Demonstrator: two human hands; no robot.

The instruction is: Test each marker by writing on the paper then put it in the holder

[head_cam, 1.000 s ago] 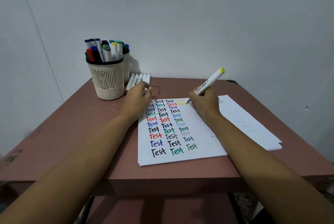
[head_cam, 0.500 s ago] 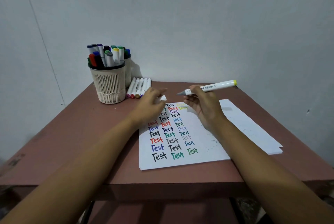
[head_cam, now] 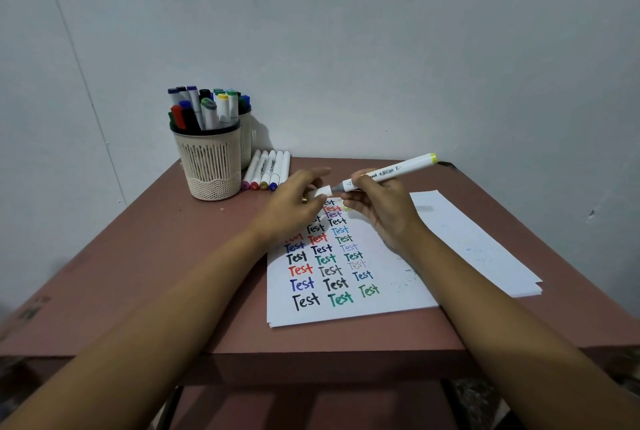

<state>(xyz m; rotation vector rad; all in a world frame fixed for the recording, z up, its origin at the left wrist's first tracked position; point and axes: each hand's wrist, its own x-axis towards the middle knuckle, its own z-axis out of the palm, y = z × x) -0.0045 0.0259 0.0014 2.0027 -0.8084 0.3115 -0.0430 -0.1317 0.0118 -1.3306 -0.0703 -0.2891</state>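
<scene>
The brown table (head_cam: 207, 256) bears the paper (head_cam: 346, 311), rows of "Test" on it, and the holder (head_cam: 211, 166) at the back left, 4 loose markers (head_cam: 266, 169) beside it. Above the paper the right hand (head_cam: 381, 211) grips the yellow-ended marker (head_cam: 391, 171); the left hand (head_cam: 294, 202) pinches the white cap (head_cam: 323, 191) just at its tip

The right hand (head_cam: 381, 207) is now off the paper (head_cam: 391, 291), where a second ago it was writing; the marker (head_cam: 391, 172) is swung from steeply tilted to nearly level, its yellow end toward the bench's far right corner. The left hand (head_cam: 294, 201), earlier resting on the sheet's far left corner, is now raised, and its fingers (head_cam: 313, 202) pinch a white cap (head_cam: 322, 191) that now meets the marker's grey tip
</scene>
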